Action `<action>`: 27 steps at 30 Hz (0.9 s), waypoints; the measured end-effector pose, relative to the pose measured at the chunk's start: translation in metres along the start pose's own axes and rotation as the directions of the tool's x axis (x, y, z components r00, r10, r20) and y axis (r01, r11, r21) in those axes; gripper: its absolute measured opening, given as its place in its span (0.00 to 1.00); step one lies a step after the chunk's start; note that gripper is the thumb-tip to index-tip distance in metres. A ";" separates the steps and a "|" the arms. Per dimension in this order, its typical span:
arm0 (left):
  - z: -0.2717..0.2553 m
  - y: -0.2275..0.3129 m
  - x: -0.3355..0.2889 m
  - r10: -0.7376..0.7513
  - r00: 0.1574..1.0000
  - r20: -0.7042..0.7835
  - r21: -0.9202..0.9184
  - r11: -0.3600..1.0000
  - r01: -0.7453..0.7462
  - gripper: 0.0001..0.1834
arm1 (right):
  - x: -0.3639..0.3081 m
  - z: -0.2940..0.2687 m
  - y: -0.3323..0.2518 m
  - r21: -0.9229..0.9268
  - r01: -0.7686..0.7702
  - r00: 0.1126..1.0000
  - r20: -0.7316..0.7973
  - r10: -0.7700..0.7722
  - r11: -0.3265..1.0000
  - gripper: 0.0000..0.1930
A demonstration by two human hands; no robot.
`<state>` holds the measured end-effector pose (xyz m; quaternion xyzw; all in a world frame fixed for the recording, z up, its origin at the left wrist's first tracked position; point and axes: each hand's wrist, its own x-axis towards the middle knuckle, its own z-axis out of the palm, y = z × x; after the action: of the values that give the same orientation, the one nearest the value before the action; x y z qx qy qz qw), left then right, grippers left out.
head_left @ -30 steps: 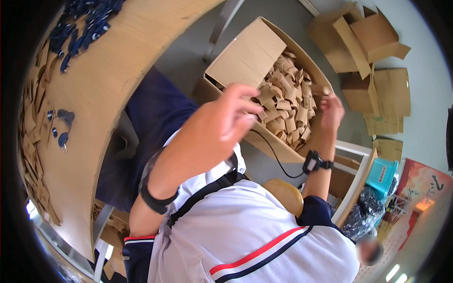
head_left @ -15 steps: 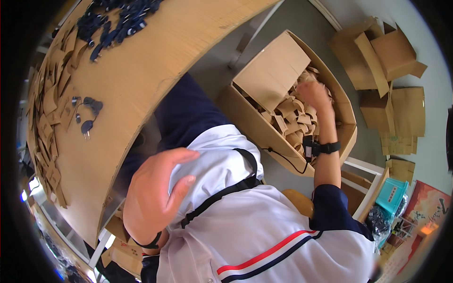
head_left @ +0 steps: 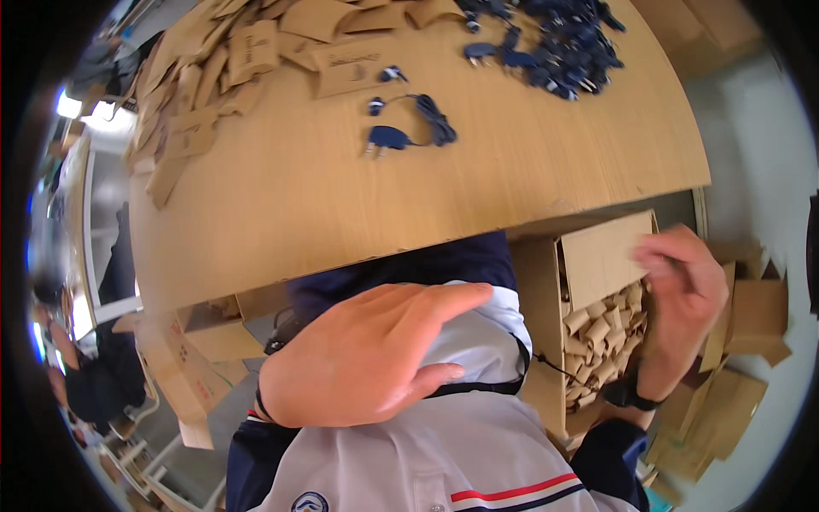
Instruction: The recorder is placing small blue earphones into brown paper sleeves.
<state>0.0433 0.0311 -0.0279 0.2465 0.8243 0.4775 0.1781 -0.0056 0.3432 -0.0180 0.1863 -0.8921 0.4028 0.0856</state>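
Observation:
My left hand (head_left: 367,354) hovers in front of my body, below the table edge, with thumb and fingers apart and nothing in it. Over the right side of a tall cardboard box (head_left: 539,333), my right hand (head_left: 689,277) is raised, blurred, its fingers loosely bent and no object visible in them. Many small brown cardboard sleeves (head_left: 601,337) fill that box. On the wooden table ahead lies a dark blue cable with a two-pin plug (head_left: 389,136), its cord bundled. Flat brown cardboard sleeves (head_left: 254,53) are heaped beyond it to the left.
A pile of dark blue plug cables (head_left: 572,51) lies at the table's far right. The table's front edge (head_left: 426,246) runs across before me. Open cartons (head_left: 755,316) stand at the right, and another carton (head_left: 192,367) is under the table at left. People sit further left.
My right hand has come up out of the sleeves in the box. My view has turned left toward the table, and my left hand stays empty before my body.

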 end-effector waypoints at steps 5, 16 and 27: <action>-0.006 -0.001 -0.019 0.008 0.997 -0.080 -0.061 0.998 -0.012 0.30 | 0.111 0.142 -0.039 -0.088 0.538 0.813 0.315 -0.489 0.838 0.12; -0.031 -0.035 0.006 0.124 0.648 -0.752 0.249 0.963 0.105 0.24 | 0.132 0.133 -0.065 0.504 0.362 0.880 0.093 -0.466 0.784 0.08; -0.008 -0.024 0.040 0.024 0.581 -0.813 -0.428 0.653 -0.626 0.09 | 0.058 0.126 -0.096 0.941 0.142 0.990 -0.137 -0.038 0.307 0.16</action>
<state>0.0008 0.0388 -0.0478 0.1035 0.5175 0.8254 -0.2004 -0.0207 0.1755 -0.0182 0.2324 -0.4699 0.8513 0.0221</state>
